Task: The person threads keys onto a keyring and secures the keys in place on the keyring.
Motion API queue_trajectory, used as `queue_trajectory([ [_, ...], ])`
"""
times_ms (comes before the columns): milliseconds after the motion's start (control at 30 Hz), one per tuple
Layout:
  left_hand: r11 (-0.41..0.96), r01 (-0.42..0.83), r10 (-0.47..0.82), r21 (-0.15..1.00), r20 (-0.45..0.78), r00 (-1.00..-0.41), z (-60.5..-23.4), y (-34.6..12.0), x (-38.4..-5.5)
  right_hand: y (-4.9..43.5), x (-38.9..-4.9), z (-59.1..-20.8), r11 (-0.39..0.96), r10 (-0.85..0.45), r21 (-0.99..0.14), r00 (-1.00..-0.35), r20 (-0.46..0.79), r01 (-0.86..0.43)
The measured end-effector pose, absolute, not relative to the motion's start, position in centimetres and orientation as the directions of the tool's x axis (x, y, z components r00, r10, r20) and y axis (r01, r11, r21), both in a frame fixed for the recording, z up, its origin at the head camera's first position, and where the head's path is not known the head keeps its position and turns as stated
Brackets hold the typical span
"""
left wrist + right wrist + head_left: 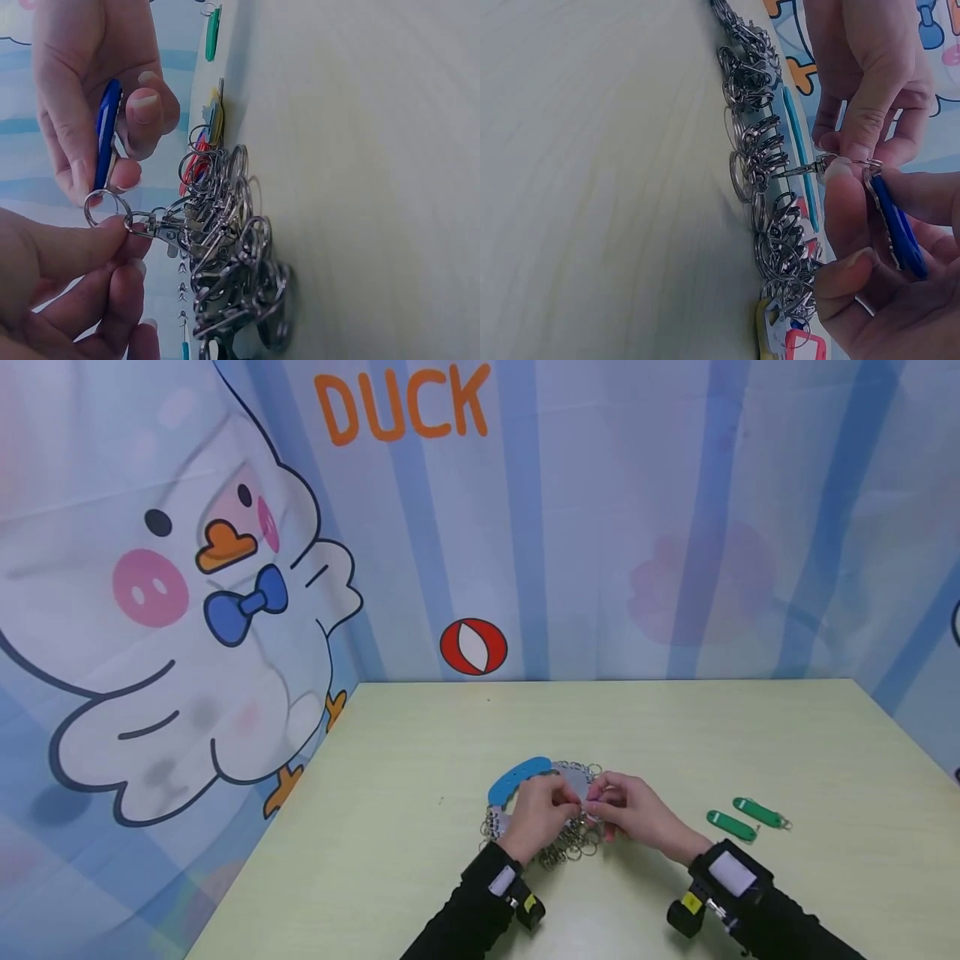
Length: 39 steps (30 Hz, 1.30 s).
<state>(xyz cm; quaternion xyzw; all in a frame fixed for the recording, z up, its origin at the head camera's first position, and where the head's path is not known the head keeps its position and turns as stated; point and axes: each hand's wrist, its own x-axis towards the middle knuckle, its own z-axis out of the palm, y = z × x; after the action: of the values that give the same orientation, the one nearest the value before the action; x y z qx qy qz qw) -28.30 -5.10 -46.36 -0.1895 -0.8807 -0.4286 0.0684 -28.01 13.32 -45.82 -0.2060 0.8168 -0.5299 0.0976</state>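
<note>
A round key holder [573,776] with a blue curved handle [517,779] lies on the table, ringed with metal clasps and split rings [232,255]. My left hand [536,814], over its middle, pinches a split ring [106,208] and the clasp [166,225] beside it between thumb and fingers. From the right, my right hand [637,810] holds a blue key tag [898,229] with a toothed silver key [881,206] lying against it. In both wrist views the tag is at the split ring. Fingers partly hide how ring and clasp meet.
Two green key tags [731,825] with small rings lie to the right of the key holder. Red and yellow tags [215,120] hang at the holder's edge. A printed curtain [600,527] stands behind the pale table [375,735].
</note>
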Motion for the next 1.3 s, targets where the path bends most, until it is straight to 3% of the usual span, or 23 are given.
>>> queue_trajectory([
  [533,0.529,0.317,0.236,0.787,0.222,-0.946,-46.31,-5.2,-28.04,13.56,-27.59,-45.82,0.349,-0.514,-0.885,-0.853,0.093,-0.307],
  [1300,0.537,0.295,0.175,0.79,0.237,-0.956,-46.34,-4.68,-28.18,12.7,-27.26,-45.78,0.367,-0.551,-0.84,-0.821,0.15,-0.4],
])
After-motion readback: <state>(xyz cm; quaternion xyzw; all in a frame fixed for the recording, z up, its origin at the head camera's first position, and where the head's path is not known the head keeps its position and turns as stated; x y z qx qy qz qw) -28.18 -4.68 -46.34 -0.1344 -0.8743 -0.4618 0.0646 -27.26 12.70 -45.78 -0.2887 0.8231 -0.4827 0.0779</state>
